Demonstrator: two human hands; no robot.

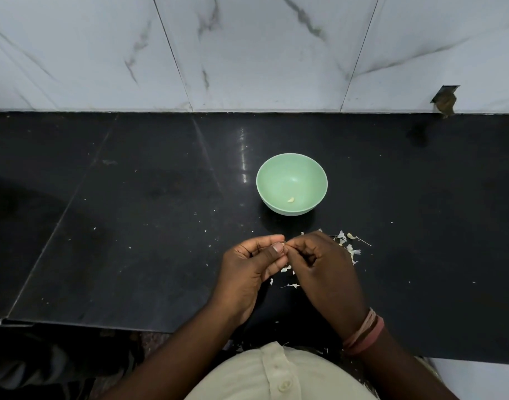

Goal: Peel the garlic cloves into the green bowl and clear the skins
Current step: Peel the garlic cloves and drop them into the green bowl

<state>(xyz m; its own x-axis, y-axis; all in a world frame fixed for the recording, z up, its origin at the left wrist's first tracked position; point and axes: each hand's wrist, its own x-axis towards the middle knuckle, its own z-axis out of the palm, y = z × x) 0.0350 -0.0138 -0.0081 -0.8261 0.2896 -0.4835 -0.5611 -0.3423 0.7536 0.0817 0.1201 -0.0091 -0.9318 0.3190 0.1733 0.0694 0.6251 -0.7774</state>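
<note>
A green bowl [276, 171] stands on the black counter with one peeled garlic clove [290, 200] inside. In front of it my left hand [252, 265] and my right hand [316, 262] meet fingertip to fingertip, pinching a small garlic clove [284, 243] that their fingers mostly hide. White garlic skins [348, 248] lie scattered right of my right hand and beneath both hands. Another unpeeled clove [350, 235] lies among the skins.
The black counter [132, 226] ends at a front edge near my body. A white marble-tiled wall [247, 53] rises behind it. Tiny skin flecks dot the counter around the bowl. Brownish debris [445, 101] sits in a wall gap at the right.
</note>
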